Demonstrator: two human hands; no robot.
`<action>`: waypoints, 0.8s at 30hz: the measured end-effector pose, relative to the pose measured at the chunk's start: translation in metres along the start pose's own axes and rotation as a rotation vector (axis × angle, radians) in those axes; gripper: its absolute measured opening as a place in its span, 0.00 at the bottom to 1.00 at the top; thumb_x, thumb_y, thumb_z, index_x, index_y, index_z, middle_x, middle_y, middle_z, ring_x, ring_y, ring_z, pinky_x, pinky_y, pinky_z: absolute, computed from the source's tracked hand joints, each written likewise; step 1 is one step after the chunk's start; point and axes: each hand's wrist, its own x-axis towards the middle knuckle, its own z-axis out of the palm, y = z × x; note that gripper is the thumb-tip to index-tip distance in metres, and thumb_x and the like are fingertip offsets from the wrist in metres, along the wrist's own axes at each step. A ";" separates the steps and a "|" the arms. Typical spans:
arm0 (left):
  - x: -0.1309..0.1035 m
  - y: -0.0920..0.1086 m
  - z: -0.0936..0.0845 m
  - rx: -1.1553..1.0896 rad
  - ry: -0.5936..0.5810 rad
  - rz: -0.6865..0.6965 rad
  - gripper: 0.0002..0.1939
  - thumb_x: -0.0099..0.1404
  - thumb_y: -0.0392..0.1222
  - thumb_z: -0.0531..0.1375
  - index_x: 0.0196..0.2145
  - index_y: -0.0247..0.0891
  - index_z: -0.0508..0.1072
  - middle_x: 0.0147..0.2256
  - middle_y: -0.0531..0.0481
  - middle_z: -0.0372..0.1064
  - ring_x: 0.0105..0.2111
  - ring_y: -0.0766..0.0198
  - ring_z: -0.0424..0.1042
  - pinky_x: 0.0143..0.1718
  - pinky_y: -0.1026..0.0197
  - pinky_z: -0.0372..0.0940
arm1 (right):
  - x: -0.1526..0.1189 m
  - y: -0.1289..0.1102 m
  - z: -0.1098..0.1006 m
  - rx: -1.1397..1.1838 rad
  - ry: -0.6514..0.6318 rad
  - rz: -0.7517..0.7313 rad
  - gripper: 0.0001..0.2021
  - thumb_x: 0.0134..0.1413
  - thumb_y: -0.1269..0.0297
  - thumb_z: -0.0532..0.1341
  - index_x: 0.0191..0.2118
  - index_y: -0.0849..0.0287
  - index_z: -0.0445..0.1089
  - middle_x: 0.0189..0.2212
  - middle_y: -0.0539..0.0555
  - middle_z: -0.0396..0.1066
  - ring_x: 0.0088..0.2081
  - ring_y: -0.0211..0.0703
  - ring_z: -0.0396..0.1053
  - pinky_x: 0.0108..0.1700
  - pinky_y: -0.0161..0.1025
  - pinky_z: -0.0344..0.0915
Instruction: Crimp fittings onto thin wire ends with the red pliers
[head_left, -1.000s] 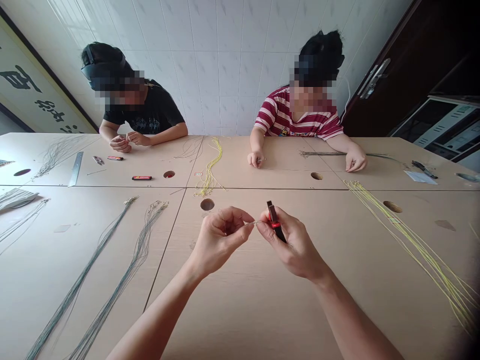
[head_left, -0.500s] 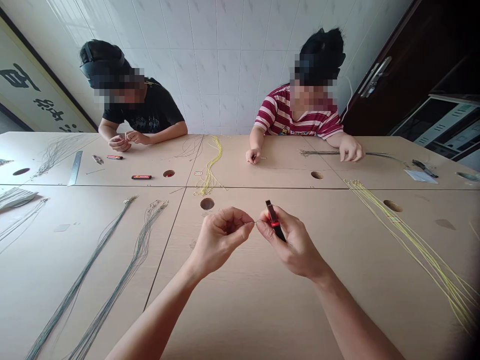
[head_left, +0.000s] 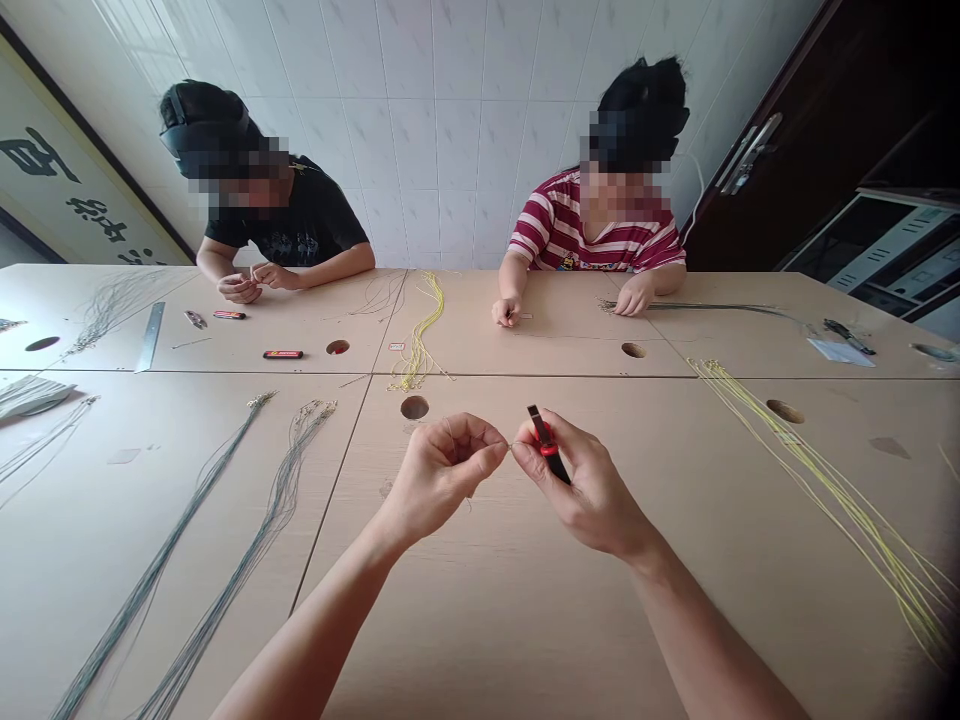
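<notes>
My left hand (head_left: 448,478) is closed in a pinch on a thin cord (head_left: 470,500), a bit of which dangles under the fingers. Almost touching it at the fingertips, my right hand (head_left: 589,485) is wrapped round a small black and red tool (head_left: 548,444), its dark end pointing up and away. Between the two pinches a tiny piece of cord shows; its details are too small to tell. Both hands are above the pale wooden table (head_left: 480,610).
Bundles of grey-green cords (head_left: 187,530) lie at the left, yellow cords (head_left: 832,490) at the right and more yellow cord (head_left: 426,330) ahead. A hole (head_left: 414,407) is beyond my left hand. Across the table sit two people, one in black (head_left: 300,215), one in striped red (head_left: 555,225).
The black and red tool has tilted slightly in my right hand, and a loose cord end now shows under my left hand. The striped-shirt person's hand has moved left along a cord bundle.
</notes>
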 end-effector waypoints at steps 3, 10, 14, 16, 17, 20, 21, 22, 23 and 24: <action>0.000 0.001 0.001 0.012 0.024 0.009 0.04 0.62 0.38 0.59 0.34 0.34 0.71 0.21 0.58 0.60 0.18 0.76 0.58 0.19 0.71 0.56 | 0.000 0.000 -0.001 0.002 0.012 -0.004 0.10 0.64 0.62 0.55 0.30 0.56 0.57 0.25 0.46 0.54 0.27 0.36 0.54 0.31 0.35 0.54; 0.001 0.001 0.002 0.041 0.031 0.036 0.04 0.61 0.38 0.59 0.30 0.34 0.71 0.22 0.57 0.62 0.18 0.76 0.58 0.18 0.71 0.58 | 0.001 0.001 -0.002 -0.002 0.016 -0.001 0.10 0.64 0.62 0.54 0.30 0.56 0.58 0.24 0.46 0.53 0.27 0.36 0.53 0.31 0.35 0.54; 0.000 0.001 0.003 0.059 0.024 0.045 0.05 0.62 0.38 0.58 0.29 0.35 0.70 0.21 0.58 0.60 0.18 0.76 0.57 0.19 0.70 0.58 | 0.000 0.001 -0.002 -0.001 0.006 0.003 0.10 0.64 0.61 0.55 0.30 0.56 0.57 0.25 0.46 0.53 0.27 0.36 0.53 0.31 0.36 0.54; -0.001 0.001 0.003 0.064 0.027 0.051 0.05 0.62 0.37 0.58 0.28 0.35 0.69 0.21 0.58 0.59 0.18 0.76 0.57 0.19 0.70 0.57 | 0.000 0.002 -0.002 -0.001 0.003 0.005 0.10 0.64 0.62 0.55 0.30 0.56 0.57 0.25 0.46 0.53 0.27 0.36 0.53 0.32 0.36 0.54; -0.001 0.001 0.003 0.067 0.027 0.054 0.05 0.62 0.37 0.58 0.28 0.35 0.69 0.21 0.58 0.59 0.18 0.76 0.57 0.19 0.70 0.57 | 0.000 0.002 -0.001 -0.001 0.003 0.006 0.10 0.64 0.62 0.55 0.30 0.56 0.57 0.25 0.46 0.53 0.27 0.36 0.53 0.32 0.36 0.54; -0.001 0.001 0.002 0.073 0.025 0.057 0.05 0.62 0.37 0.58 0.29 0.35 0.69 0.21 0.58 0.59 0.18 0.76 0.57 0.19 0.71 0.57 | 0.000 0.002 -0.001 0.000 0.000 0.010 0.10 0.64 0.62 0.55 0.30 0.56 0.57 0.25 0.46 0.53 0.27 0.36 0.52 0.31 0.35 0.54; -0.001 0.001 0.002 0.075 0.024 0.057 0.05 0.62 0.37 0.58 0.29 0.35 0.69 0.21 0.58 0.59 0.18 0.76 0.57 0.19 0.71 0.57 | 0.000 0.002 -0.001 -0.001 0.000 0.011 0.10 0.64 0.61 0.55 0.30 0.56 0.57 0.25 0.46 0.53 0.27 0.36 0.52 0.31 0.35 0.54; -0.001 0.000 0.002 0.077 0.023 0.055 0.05 0.62 0.37 0.58 0.29 0.35 0.69 0.21 0.58 0.60 0.18 0.76 0.57 0.18 0.71 0.57 | 0.000 0.002 0.000 -0.002 -0.001 0.012 0.10 0.64 0.61 0.55 0.30 0.56 0.57 0.25 0.46 0.53 0.27 0.36 0.52 0.31 0.35 0.54; -0.001 -0.001 0.001 0.081 0.024 0.053 0.05 0.62 0.37 0.58 0.28 0.35 0.69 0.21 0.58 0.60 0.18 0.76 0.57 0.18 0.71 0.57 | 0.001 0.002 0.000 -0.003 -0.002 0.011 0.10 0.64 0.61 0.55 0.30 0.56 0.57 0.25 0.46 0.53 0.27 0.36 0.52 0.31 0.35 0.54; 0.000 -0.001 0.001 0.084 0.025 0.050 0.05 0.62 0.38 0.58 0.28 0.35 0.69 0.21 0.58 0.60 0.18 0.76 0.57 0.18 0.71 0.57 | 0.001 0.002 0.000 -0.004 -0.002 0.010 0.10 0.64 0.61 0.55 0.30 0.56 0.57 0.25 0.46 0.53 0.27 0.36 0.52 0.31 0.35 0.54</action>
